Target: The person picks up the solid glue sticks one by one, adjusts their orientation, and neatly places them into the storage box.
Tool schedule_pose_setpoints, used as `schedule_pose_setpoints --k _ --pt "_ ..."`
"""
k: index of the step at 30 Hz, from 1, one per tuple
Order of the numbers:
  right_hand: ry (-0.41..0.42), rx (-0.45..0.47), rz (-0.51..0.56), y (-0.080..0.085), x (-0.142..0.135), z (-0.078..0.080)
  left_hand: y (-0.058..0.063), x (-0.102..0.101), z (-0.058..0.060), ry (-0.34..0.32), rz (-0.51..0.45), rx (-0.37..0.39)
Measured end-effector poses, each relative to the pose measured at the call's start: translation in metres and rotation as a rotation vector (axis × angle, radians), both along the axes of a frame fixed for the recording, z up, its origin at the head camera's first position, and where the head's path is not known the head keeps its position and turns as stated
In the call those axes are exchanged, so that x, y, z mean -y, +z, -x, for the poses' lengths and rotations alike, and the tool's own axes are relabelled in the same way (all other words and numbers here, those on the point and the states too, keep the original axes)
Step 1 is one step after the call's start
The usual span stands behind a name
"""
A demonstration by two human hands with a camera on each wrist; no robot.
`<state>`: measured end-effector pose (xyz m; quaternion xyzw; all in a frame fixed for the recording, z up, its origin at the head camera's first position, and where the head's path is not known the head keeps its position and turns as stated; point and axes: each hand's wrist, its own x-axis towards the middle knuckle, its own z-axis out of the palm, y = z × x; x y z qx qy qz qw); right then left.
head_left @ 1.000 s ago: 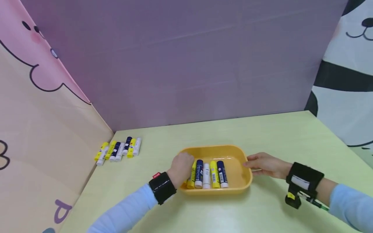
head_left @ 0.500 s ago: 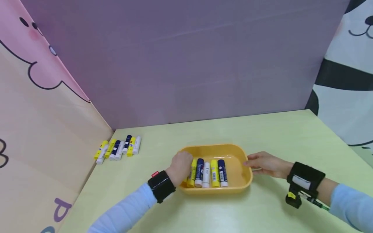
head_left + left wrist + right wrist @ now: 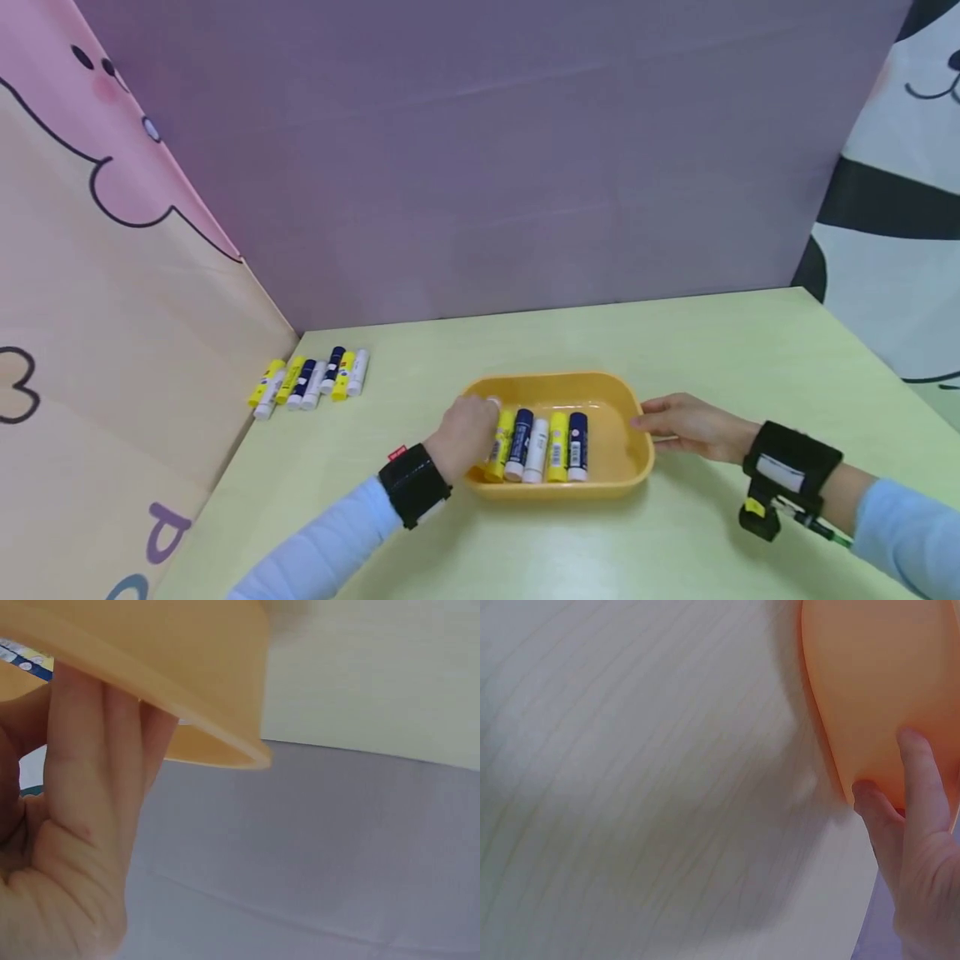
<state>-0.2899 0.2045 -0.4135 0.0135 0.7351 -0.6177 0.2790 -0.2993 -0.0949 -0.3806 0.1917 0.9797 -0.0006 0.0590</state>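
Observation:
My left hand reaches over the left end of a yellow-orange plastic tray. Its curled fingers hold a white glue stick, of which only the end shows above the fist. To the right of these fingers, several glue sticks stand side by side in a slanted row: yellow, dark blue, white, then yellow and dark blue. The left wrist view shows the fingers passing inside the tray rim. At the tray's right end, my right hand grips the rim, with two fingertips against the outer wall.
Another group of yellow, white and dark blue glue sticks lies at the table's far left corner. Purple cloth rises behind the pale table. Printed panels flank both sides. A black band circles each wrist.
The glue sticks in the tray have shifted slightly and lean more. A white end now shows above my left fist. My right hand keeps its place on the tray; the head view has turned a little.

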Motion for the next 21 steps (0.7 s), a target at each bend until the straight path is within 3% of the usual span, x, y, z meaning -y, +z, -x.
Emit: schedule_pose_setpoints --k 9,16,21 --pt "0.013 -0.015 0.019 -0.0023 -0.0018 -0.0012 -0.0006 -0.0028 -0.0004 0.065 -0.038 0.083" --pt "0.034 -0.023 0.057 -0.0032 -0.0034 -0.0014 -0.0058 -0.0031 0.0046 0.083 -0.051 0.105" --pt "0.038 -0.023 0.055 -0.0028 -0.003 -0.001 -0.0069 -0.0035 0.006 0.125 -0.128 0.161"
